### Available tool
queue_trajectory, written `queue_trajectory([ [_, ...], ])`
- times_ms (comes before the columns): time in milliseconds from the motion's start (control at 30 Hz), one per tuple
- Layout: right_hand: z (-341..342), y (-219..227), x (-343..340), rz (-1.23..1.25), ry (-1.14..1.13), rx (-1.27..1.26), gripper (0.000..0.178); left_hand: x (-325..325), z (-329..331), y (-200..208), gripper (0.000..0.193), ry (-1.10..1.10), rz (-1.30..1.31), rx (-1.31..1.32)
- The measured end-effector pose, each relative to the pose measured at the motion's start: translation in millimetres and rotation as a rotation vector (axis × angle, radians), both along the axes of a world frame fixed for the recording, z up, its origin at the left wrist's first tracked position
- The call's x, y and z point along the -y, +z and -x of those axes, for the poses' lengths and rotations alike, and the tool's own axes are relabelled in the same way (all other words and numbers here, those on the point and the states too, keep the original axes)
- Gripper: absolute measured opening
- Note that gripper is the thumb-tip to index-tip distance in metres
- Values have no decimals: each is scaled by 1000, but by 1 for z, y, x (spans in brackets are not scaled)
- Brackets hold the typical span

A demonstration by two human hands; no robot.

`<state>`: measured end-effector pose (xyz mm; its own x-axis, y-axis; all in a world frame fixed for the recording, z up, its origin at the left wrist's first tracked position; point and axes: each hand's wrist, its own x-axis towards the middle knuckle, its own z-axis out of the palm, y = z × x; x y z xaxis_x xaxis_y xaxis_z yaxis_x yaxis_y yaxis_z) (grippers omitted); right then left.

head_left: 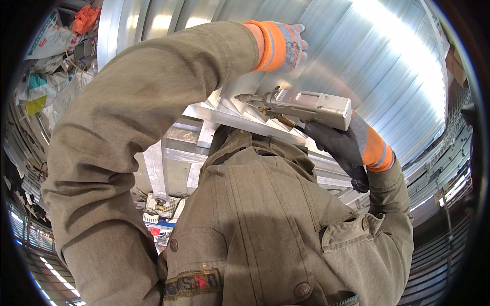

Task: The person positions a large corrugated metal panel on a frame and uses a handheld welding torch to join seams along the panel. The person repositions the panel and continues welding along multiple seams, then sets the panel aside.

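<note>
My right hand (360, 137), in a grey and orange glove, is closed around the black handle of a silver welding gun (316, 104). The gun lies nearly level. Its narrow nozzle points left over aluminium bars, and a brass fitting sits under its front. My left hand (283, 47), gloved alike, is against the ribbed aluminium panel (347, 56), beyond the gun's nozzle. Its fingers look curled, with the tips turned under and hidden. Whether anything is inside them does not show. A gap separates the left hand from the gun.
Aluminium frame bars (245, 120) cross just in front of my body. Bags and loose scraps (56, 66) are heaped at the far left. Below the frame, a perforated board (158, 206) carries small parts. Long metal stock (441, 163) lines the right side.
</note>
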<state>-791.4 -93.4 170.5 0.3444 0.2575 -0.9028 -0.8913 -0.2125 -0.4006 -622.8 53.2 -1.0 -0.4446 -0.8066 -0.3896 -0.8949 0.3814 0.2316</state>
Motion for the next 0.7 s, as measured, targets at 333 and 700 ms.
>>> queue_trajectory([
  [333, -8, -18, -8, -111, 77, 238, 40, 7, -1, 17, 27, 39, -22, 36],
  [700, -16, -38, -31, -87, 178, 236, 42, 9, 3, 22, 35, -8, -136, 101],
])
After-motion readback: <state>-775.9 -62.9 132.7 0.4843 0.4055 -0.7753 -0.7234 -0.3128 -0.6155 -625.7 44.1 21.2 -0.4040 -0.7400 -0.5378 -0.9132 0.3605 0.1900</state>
